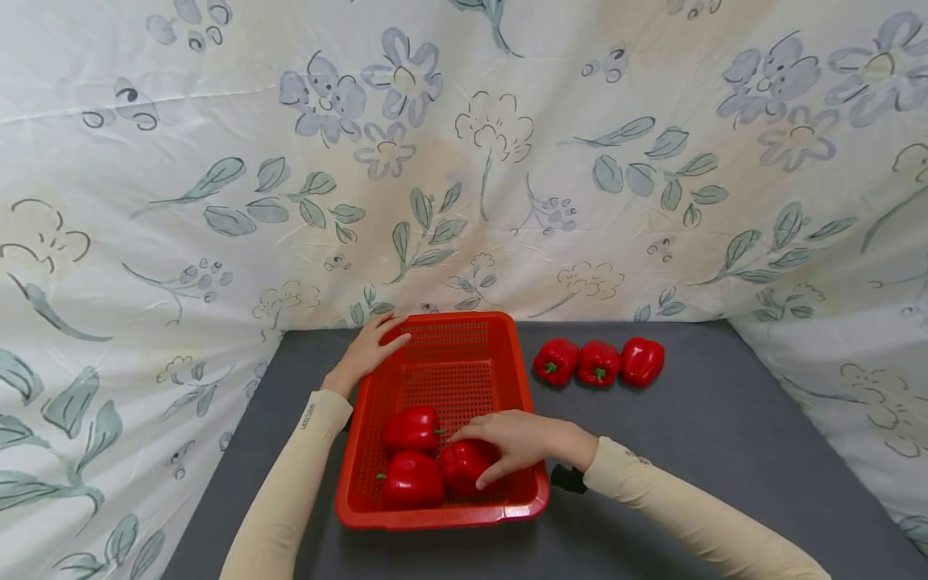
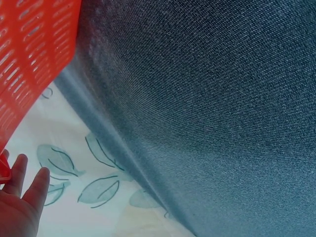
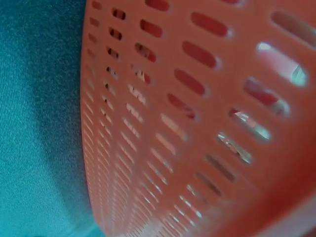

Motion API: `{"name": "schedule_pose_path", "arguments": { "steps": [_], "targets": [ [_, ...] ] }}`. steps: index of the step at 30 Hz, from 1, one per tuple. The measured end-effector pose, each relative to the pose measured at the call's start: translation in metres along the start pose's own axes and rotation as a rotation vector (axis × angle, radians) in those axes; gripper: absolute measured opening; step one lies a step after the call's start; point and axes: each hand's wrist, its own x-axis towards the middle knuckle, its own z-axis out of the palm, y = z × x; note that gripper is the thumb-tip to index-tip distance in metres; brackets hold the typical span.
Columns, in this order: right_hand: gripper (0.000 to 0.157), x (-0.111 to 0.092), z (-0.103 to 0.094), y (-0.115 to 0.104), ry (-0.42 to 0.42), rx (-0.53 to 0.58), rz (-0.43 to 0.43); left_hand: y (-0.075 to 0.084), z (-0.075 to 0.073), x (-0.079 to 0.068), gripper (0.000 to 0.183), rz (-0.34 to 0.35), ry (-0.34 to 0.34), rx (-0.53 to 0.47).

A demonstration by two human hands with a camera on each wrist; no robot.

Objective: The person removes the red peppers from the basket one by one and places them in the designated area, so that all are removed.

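Note:
A red plastic basket [image 1: 442, 514] with slotted walls stands on the dark tabletop. At its far left corner my left hand [image 1: 368, 346] holds the rim; the left wrist view shows fingers [image 2: 37, 190] outside the basket beside the rim. Inside, toward the near end, lie three red bell peppers. My right hand [image 1: 518, 439] reaches over the right wall and grips the right-hand bell pepper [image 1: 461, 466], thumb on its near side. The other two, an upper bell pepper [image 1: 411, 429] and a lower bell pepper [image 1: 413, 481], sit to its left. The basket wall [image 3: 163, 123] mostly hides that hand in the right wrist view.
Right of the basket, three more red bell peppers stand in a row on the table: a left one [image 1: 557, 360], a middle one [image 1: 598, 362] and a right one [image 1: 643, 362]. A flowered cloth [image 1: 464, 161] hangs behind the grey table [image 1: 696, 451].

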Motion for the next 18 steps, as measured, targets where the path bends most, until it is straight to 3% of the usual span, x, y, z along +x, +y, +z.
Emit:
{"name": "schedule_pose_path", "arguments": {
  "steps": [18],
  "targets": [
    [0.067, -0.017, -0.021, -0.004, 0.119, 0.054, 0.039, -0.003, 0.001, 0.003, 0.065, 0.016, 0.003, -0.009]
  ]
}}
